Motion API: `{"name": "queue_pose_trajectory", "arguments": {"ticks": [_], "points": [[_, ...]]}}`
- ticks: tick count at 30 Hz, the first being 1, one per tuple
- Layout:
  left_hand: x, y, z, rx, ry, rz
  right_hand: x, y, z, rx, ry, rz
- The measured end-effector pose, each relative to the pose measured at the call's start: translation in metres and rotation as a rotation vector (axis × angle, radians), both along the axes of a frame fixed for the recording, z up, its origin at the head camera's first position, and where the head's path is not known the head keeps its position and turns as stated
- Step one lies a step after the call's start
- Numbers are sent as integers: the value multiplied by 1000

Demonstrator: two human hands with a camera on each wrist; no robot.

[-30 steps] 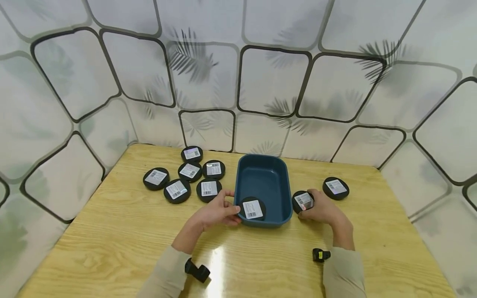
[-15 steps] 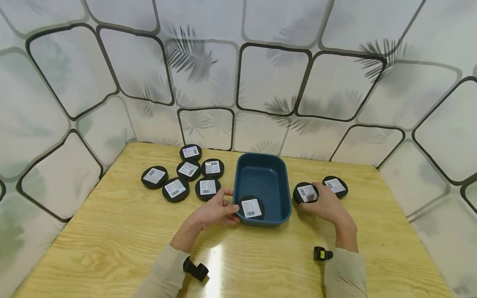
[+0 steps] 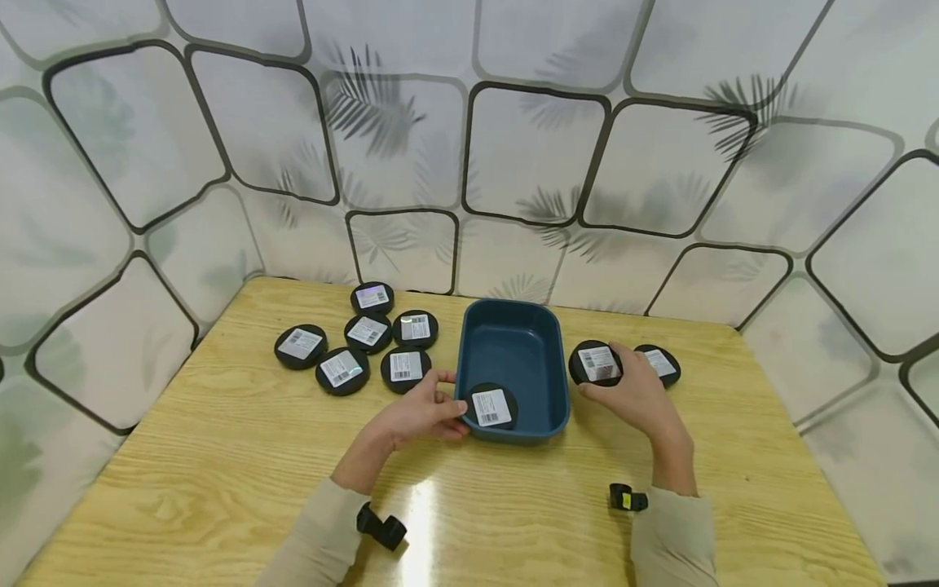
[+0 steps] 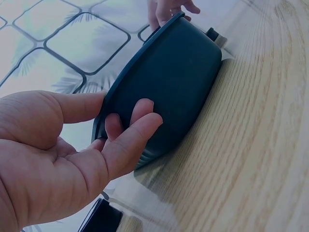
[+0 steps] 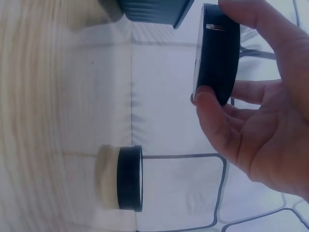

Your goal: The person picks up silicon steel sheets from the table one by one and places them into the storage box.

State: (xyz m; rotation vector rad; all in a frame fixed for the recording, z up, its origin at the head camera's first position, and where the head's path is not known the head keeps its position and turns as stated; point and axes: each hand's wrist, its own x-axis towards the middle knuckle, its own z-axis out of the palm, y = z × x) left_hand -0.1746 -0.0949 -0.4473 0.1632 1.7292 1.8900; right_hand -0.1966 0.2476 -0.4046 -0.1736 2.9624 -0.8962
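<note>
A dark blue plastic bin (image 3: 512, 346) stands mid-table with one labelled round black case (image 3: 491, 407) in its front left corner. My left hand (image 3: 425, 408) grips the bin at that corner; in the left wrist view its thumb and fingers lie at the rim and outer wall. Between the thumb and fingers of my right hand (image 3: 638, 391) is another flat round black case (image 3: 596, 364) with a white barcode label. The right wrist view shows this case (image 5: 219, 55) held on edges, raised off the table. Behind that hand, a similar case (image 3: 660, 364) is partly hidden.
Left of the bin lie several more round black cases (image 3: 342, 371) in a loose cluster on the wooden table (image 3: 220, 456). A patterned curtain or wall covering (image 3: 411, 155) borders the table at the back and sides. Black wrist cameras (image 3: 381, 526) are on both wrists.
My right hand has lifted the round black case and moved it slightly up and away from the table's front. The left hand stays at the bin. The view shifts slightly.
</note>
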Motion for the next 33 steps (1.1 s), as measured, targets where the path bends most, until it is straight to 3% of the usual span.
{"name": "queue_pose_trajectory", "arguments": {"ticks": [10,19,33], "points": [[1,0,1,19,-1,-7,5,-15,7,-26,-16,19],[3,0,1,23,-1,-3,9,-39,1,-76,14,84],[3,-1,-2,40,20,-6,13,-84,-5,63,46,170]]}}
